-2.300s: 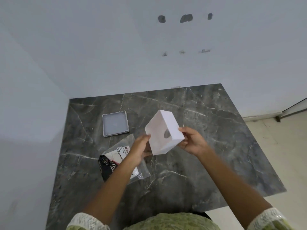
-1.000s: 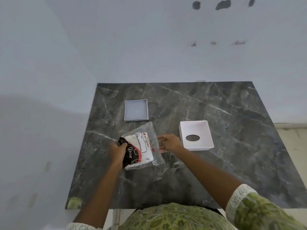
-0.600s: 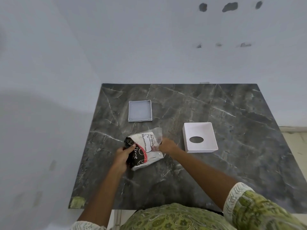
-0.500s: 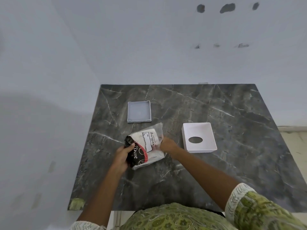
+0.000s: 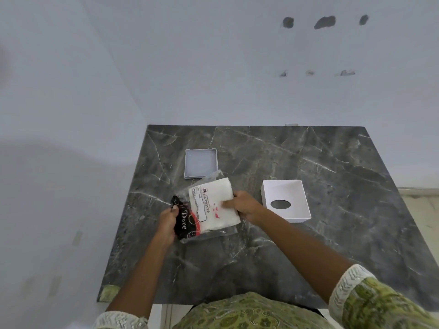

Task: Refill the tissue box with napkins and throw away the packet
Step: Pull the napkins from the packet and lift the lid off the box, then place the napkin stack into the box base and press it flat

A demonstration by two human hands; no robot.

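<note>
Left hand (image 5: 169,220) pinches packet (image 5: 204,210) near end steady while right hand (image 5: 245,206) grips napkins (image 5: 222,192) to draw them out, tissue box (image 5: 286,200) open-side-up right.

Clothing: green patterned garment (image 5: 249,312), short sleeves, each with a white lace-like cuff (image 5: 349,286). Forearms bare. Left hand (image 5: 167,222) and right hand (image 5: 247,206) ungloved

The white napkins (image 5: 222,205) now slide partway out of the packet (image 5: 190,222) under the right hand (image 5: 244,206).
</note>
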